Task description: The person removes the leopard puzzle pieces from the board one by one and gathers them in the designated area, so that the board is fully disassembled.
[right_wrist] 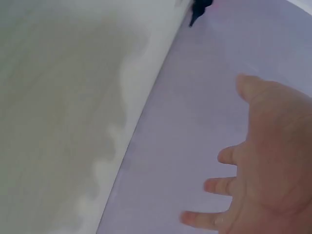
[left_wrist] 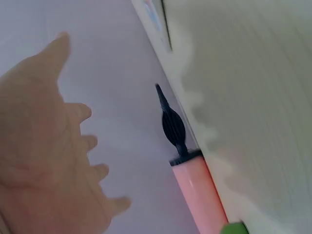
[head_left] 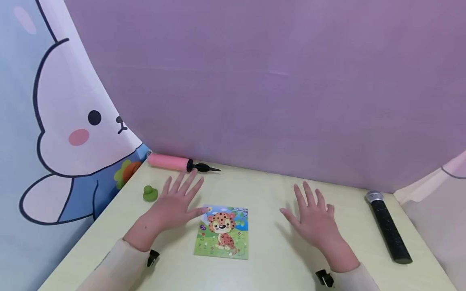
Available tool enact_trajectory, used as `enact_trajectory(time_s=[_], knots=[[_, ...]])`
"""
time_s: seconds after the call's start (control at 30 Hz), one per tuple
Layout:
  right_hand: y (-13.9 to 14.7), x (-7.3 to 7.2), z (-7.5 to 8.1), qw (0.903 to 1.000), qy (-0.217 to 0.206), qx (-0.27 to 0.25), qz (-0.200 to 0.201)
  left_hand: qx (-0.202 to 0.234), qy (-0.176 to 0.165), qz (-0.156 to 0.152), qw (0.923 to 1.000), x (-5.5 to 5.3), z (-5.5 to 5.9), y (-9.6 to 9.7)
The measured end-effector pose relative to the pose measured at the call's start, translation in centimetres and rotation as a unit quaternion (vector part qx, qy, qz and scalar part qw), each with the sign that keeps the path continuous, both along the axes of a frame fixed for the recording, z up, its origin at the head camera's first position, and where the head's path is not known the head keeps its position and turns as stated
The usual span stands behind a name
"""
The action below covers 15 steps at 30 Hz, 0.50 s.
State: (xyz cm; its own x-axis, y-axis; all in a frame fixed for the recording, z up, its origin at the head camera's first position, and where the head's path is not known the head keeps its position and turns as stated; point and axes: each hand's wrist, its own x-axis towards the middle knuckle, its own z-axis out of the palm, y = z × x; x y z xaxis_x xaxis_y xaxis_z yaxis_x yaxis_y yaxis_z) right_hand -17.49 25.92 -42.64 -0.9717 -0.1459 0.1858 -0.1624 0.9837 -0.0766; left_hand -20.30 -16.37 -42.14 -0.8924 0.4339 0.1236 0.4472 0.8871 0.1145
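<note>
My left hand (head_left: 174, 208) hovers over the left part of the table with its fingers spread and nothing in it. Its thumb tip overlaps the upper left corner of a leopard picture board (head_left: 222, 234) in the head view. Over the table's right part, my right hand (head_left: 314, 222) is held with fingers apart, also holding nothing. Left of the left hand sits a small green toy duck (head_left: 150, 194). Beyond its fingertips lies a pink hand pump (head_left: 169, 161) with a black nozzle; the left wrist view shows this pump (left_wrist: 200, 195) too.
A black microphone (head_left: 389, 228) with a silver head lies near the right edge of the pale table (head_left: 269, 266). A purple cloth (head_left: 276, 89) stands along the back edge. On the left hangs a blue cloth with a printed white rabbit (head_left: 73, 121).
</note>
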Motion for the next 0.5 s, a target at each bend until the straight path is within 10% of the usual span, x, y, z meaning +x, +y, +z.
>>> enact_trajectory(time_s=[0.23,0.5], knots=[[-2.5,-1.2,0.6,0.9892,0.000,-0.111,0.096,0.002,-0.063,-0.117,0.9911,1.6,0.1,2.0],[-7.0,-3.3,0.4,0.9576,-0.117,-0.221,0.143,-0.048,-0.178,-0.151,0.9712,3.9,0.2,4.5]])
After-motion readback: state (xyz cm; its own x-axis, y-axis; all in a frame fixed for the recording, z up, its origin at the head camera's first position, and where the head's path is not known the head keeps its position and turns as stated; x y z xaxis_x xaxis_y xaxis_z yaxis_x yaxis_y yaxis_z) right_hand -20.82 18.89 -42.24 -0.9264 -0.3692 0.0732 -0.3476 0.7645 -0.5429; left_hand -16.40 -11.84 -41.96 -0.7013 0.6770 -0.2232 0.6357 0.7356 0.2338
